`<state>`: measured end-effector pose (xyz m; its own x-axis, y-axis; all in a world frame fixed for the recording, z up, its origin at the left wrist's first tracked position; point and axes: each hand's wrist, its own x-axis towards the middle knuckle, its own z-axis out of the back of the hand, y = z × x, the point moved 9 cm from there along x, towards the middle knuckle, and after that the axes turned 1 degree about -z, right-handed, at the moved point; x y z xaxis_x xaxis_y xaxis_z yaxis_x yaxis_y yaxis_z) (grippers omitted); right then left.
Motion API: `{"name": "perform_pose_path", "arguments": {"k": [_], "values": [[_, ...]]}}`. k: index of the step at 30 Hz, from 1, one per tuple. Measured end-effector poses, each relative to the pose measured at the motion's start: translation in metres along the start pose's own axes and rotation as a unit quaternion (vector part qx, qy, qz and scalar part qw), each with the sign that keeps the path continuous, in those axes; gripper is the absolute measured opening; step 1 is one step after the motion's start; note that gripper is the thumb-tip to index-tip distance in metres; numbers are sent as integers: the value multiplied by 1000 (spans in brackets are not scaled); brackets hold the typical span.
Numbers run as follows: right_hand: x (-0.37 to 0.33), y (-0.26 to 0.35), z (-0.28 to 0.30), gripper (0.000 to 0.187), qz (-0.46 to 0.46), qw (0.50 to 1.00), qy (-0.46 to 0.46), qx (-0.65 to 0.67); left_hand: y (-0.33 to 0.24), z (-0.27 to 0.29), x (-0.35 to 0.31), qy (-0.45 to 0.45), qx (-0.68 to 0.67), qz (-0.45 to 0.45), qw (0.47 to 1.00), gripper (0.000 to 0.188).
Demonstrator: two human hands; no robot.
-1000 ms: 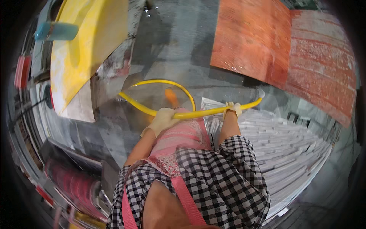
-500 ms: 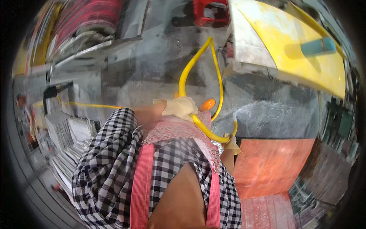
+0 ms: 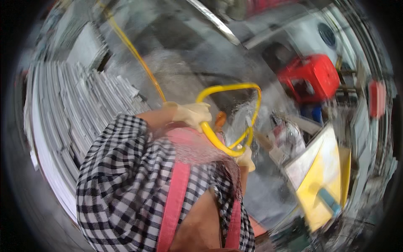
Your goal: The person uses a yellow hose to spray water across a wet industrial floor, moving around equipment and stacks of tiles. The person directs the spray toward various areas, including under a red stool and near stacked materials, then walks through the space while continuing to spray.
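My left hand (image 3: 193, 115), in a pale cream glove, is closed around a yellow hose (image 3: 219, 143) in front of my waist. The hose loops forward from that hand and bends back toward my right side. There my right hand (image 3: 246, 159), gloved the same way, grips the hose near its end; part of the fingers is hidden behind the hose. Blurred water (image 3: 248, 113) sprays forward onto the wet grey floor (image 3: 168, 63). An orange shoe tip (image 3: 220, 120) shows below the hose, past my pink apron (image 3: 189, 140).
Many upright grey-white boards (image 3: 96, 105) stand packed at my left. A red plastic stool (image 3: 312, 77) is ahead right, a yellow-and-white panel with a teal cylinder (image 3: 328, 201) nearer right. More yellow hose (image 3: 134, 50) trails across the floor ahead left.
My view has swung left: the stool and yellow panel have shifted right and down, and the boards fill more of the left. Both hands keep their hold on the hose, which still sprays.
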<state>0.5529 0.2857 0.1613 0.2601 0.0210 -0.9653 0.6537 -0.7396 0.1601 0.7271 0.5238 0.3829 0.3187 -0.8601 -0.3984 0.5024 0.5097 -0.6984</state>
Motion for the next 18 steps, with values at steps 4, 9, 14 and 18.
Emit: {"name": "perform_pose_path", "arguments": {"k": [4, 9, 14, 18], "values": [[23, 43, -70, 25, -44, 996, 5, -83, 8, -3, -61, -136, -49, 119, 982, 39], [5, 58, -166, 25, -11, 979, -31, -200, 26, -51, -151, -213, -207, 272, 915, 45], [7, 17, -291, 29, 2, 961, 31, -276, 44, -50, -236, -386, -203, 337, 834, 45], [1, -27, -381, 37, 40, 940, 64, -332, 72, -53, -304, -488, -274, 420, 715, 34]]}}
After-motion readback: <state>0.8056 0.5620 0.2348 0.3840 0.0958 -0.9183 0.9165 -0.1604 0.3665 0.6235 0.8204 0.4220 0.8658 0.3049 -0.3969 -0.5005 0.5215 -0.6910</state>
